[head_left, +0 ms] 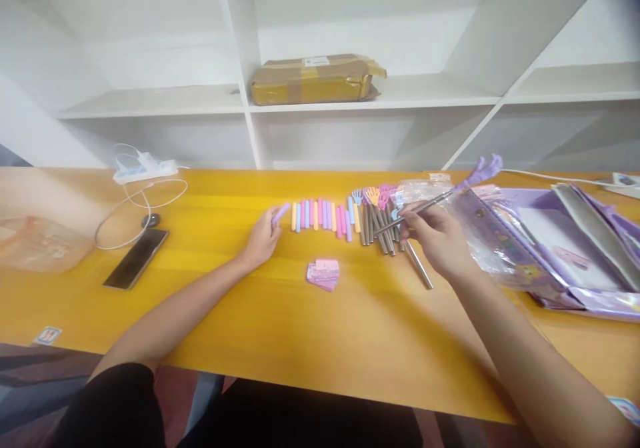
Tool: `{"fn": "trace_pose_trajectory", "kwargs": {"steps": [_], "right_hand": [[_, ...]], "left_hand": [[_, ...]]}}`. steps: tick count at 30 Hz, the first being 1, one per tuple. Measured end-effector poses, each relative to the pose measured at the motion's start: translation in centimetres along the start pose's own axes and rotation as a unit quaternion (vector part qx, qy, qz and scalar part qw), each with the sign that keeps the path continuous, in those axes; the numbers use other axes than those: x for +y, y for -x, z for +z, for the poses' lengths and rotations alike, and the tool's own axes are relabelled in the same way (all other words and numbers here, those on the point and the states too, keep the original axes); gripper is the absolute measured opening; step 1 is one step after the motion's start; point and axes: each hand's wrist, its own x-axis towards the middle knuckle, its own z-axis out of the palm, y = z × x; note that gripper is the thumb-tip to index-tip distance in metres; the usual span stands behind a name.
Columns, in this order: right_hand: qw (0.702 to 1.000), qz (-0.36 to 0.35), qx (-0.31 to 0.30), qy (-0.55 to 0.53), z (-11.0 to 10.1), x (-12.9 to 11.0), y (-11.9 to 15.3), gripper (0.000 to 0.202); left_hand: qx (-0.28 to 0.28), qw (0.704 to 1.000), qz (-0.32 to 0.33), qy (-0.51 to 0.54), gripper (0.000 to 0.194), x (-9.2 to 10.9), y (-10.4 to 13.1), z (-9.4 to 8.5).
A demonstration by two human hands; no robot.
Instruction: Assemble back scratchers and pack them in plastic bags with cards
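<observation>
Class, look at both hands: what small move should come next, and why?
Probably bring the left hand with its purple sleeve across to the metal rod in the right hand. Each hand holds one part, and the two are still apart.

On the table, the row of caps is my landmark; my left hand lies at its left end; the rods lie right of it, under my right hand; the cards lie before it; the phone lies far left; the box sits on the shelf behind.
</observation>
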Motion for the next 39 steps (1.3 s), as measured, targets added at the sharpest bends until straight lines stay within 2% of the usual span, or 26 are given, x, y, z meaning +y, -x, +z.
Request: {"fn": "trace_pose_trajectory", "kwargs": {"steps": [1,4,6,8,10,15,22,30,35,39], "right_hand": [[0.999,0.014,-0.012,-0.036,0.8,-0.5,0.4,0.030],[0.989,0.056,-0.048,-0.131,3.3,-1.2,1.6,0.031],[0.981,0.072,-0.050,-0.174,4.8,-1.1,2.4,0.035],[0.977,0.077,-0.022,-0.198,5.8,-0.6,3.1,0.035],[0.973,0.083,0.006,-0.215,6.2,0.1,3.8,0.032],[0.966,0.106,0.015,-0.233,5.8,1.2,4.8,0.029],[0.971,0.107,-0.018,-0.213,6.3,1.6,5.2,0.035],[0.974,0.117,-0.022,-0.194,6.0,2.0,5.3,0.036],[0.972,0.114,-0.022,-0.203,6.2,2.1,5.2,0.038],[0.977,0.102,-0.027,-0.184,6.4,2.1,5.3,0.041]], "left_hand": [[-0.003,1.000,0.013,0.028,0.046,0.5,0.5,0.0],[-0.075,0.991,0.080,0.072,0.046,2.2,2.2,0.5],[-0.156,0.977,0.138,0.047,0.046,3.1,3.2,0.9],[-0.224,0.956,0.187,-0.009,0.048,3.6,3.7,1.1],[-0.252,0.942,0.215,-0.061,0.050,3.7,4.0,1.2],[-0.261,0.941,0.205,-0.074,0.049,3.6,3.7,0.7],[-0.244,0.945,0.214,-0.042,0.047,3.4,3.6,0.5],[-0.239,0.942,0.235,-0.024,0.048,3.2,3.5,0.7],[-0.238,0.944,0.225,-0.021,0.048,3.3,3.5,0.6],[-0.217,0.950,0.223,-0.019,0.049,3.1,3.5,0.7]]}}
